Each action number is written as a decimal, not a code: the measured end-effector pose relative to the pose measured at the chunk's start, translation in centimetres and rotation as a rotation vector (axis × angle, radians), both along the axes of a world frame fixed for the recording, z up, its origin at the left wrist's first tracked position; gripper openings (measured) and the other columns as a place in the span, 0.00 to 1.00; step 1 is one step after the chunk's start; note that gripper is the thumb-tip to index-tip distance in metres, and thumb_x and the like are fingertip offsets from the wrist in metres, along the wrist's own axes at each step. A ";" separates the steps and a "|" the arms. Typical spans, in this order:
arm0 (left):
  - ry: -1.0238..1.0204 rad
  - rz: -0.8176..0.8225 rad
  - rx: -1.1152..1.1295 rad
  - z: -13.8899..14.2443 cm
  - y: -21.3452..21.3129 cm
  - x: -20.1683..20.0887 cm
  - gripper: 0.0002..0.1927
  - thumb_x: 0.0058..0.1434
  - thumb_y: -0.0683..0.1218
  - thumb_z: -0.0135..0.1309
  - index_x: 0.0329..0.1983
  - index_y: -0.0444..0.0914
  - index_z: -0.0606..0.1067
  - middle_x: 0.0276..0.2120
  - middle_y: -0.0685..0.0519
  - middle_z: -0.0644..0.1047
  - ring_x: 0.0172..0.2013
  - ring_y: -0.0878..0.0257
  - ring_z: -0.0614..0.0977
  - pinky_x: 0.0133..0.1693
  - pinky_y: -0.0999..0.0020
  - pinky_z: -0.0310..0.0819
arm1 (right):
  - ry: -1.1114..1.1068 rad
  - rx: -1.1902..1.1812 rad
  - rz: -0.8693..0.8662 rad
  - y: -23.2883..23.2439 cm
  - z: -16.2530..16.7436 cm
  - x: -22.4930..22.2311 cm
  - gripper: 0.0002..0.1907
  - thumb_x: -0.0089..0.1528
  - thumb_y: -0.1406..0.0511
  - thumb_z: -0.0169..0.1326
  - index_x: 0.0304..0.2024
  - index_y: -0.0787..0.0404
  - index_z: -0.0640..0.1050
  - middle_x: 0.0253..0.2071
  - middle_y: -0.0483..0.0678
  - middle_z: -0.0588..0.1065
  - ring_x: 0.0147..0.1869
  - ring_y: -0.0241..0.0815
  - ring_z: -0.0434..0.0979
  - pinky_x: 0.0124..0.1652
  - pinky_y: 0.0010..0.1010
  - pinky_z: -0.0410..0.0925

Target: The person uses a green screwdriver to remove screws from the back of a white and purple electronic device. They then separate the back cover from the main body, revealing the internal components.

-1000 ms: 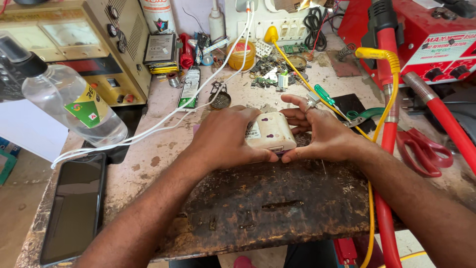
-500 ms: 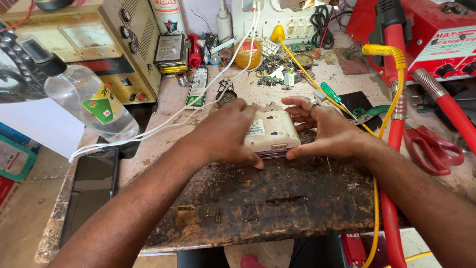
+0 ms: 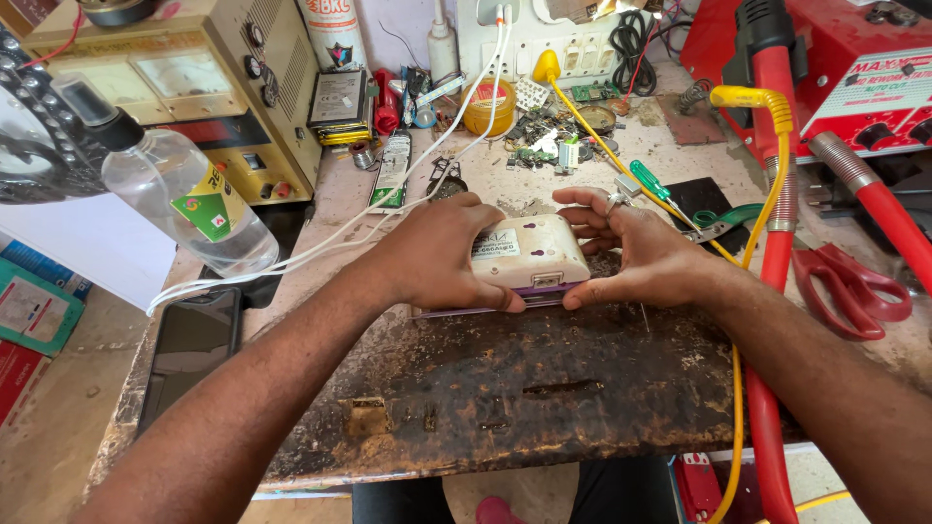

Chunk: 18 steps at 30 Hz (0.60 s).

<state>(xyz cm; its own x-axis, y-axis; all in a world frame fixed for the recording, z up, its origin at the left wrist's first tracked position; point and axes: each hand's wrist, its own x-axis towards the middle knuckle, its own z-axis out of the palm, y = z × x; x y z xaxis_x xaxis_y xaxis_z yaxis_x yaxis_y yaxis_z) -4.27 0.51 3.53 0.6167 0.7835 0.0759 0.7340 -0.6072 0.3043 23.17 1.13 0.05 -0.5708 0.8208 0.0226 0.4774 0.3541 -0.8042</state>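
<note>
A small cream-coloured boxy device (image 3: 529,252) with a label on top and a purple underside rests on a dark, scorched work board (image 3: 524,388). My left hand (image 3: 437,254) grips its left side, thumb along the front lower edge. Cupping its right side is my right hand (image 3: 646,254), with a ring on one finger and the thumb at the front corner. Both hands press the device between them.
A clear spray bottle (image 3: 180,194) stands at the left, a dark phone (image 3: 189,354) lies below it. White cables (image 3: 388,209), a yellow wire (image 3: 621,160), a green screwdriver (image 3: 649,180), red scissors (image 3: 849,286), a beige meter box (image 3: 184,87) and small parts (image 3: 544,146) crowd the bench.
The view has shifted slightly closer. Both hands stay clamped on the cream device, which has hardly moved on the board.
</note>
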 end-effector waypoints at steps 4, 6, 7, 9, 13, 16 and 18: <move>-0.012 0.007 0.008 -0.5 -0.3 -0.1 0.48 0.41 0.71 0.67 0.57 0.35 0.74 0.50 0.43 0.76 0.52 0.48 0.79 0.55 0.54 0.73 | 0.002 0.035 0.028 -0.4 0.2 -0.1 0.61 0.44 0.59 0.76 0.73 0.53 0.56 0.66 0.55 0.71 0.69 0.46 0.71 0.64 0.37 0.66; -0.036 0.002 0.039 -0.7 -0.6 -0.2 0.48 0.43 0.71 0.66 0.58 0.34 0.74 0.51 0.42 0.76 0.53 0.47 0.78 0.55 0.53 0.72 | -0.013 0.026 0.030 -0.7 0.6 -0.3 0.59 0.44 0.59 0.75 0.73 0.53 0.57 0.63 0.53 0.74 0.66 0.45 0.74 0.61 0.36 0.68; -0.055 -0.007 0.071 -0.8 -0.7 -0.1 0.48 0.43 0.70 0.67 0.58 0.34 0.74 0.51 0.41 0.76 0.53 0.46 0.78 0.55 0.52 0.72 | -0.050 -0.004 0.007 -0.9 0.9 -0.4 0.58 0.44 0.58 0.74 0.73 0.51 0.59 0.60 0.52 0.77 0.63 0.43 0.77 0.58 0.35 0.70; -0.063 -0.009 0.103 -0.9 -1.1 -0.1 0.48 0.44 0.70 0.67 0.60 0.34 0.73 0.51 0.40 0.75 0.54 0.45 0.77 0.55 0.51 0.71 | -0.063 -0.045 -0.014 -1.2 1.3 -0.7 0.57 0.43 0.58 0.74 0.72 0.50 0.62 0.57 0.50 0.79 0.59 0.42 0.80 0.54 0.34 0.73; -0.015 0.032 0.062 -0.8 -1.3 0.0 0.49 0.43 0.69 0.67 0.62 0.35 0.71 0.52 0.40 0.75 0.53 0.45 0.76 0.54 0.51 0.71 | -0.185 -0.052 -0.091 -1.1 1.6 -1.0 0.57 0.41 0.56 0.76 0.71 0.48 0.64 0.53 0.49 0.82 0.53 0.40 0.83 0.51 0.32 0.75; -0.013 0.034 0.049 -0.6 -1.2 0.3 0.49 0.41 0.67 0.69 0.62 0.36 0.71 0.52 0.41 0.75 0.54 0.46 0.77 0.55 0.51 0.71 | -0.140 -0.075 -0.118 -0.8 1.2 -0.9 0.55 0.39 0.57 0.76 0.67 0.52 0.68 0.53 0.48 0.81 0.51 0.40 0.83 0.50 0.33 0.75; -0.009 0.034 0.047 -0.4 -1.2 0.5 0.48 0.41 0.65 0.70 0.61 0.36 0.71 0.52 0.42 0.75 0.54 0.46 0.77 0.55 0.51 0.71 | -0.037 -0.050 -0.080 -0.6 0.8 -0.8 0.52 0.39 0.58 0.75 0.65 0.56 0.69 0.54 0.50 0.80 0.53 0.41 0.82 0.51 0.34 0.75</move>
<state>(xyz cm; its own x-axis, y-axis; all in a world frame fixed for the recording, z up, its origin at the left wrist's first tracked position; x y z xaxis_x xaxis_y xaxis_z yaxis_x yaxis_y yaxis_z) -3.81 -0.71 3.14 0.5888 0.7995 0.1187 0.7520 -0.5957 0.2823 22.35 0.53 0.82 -0.5033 0.8632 -0.0391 0.5321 0.2739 -0.8011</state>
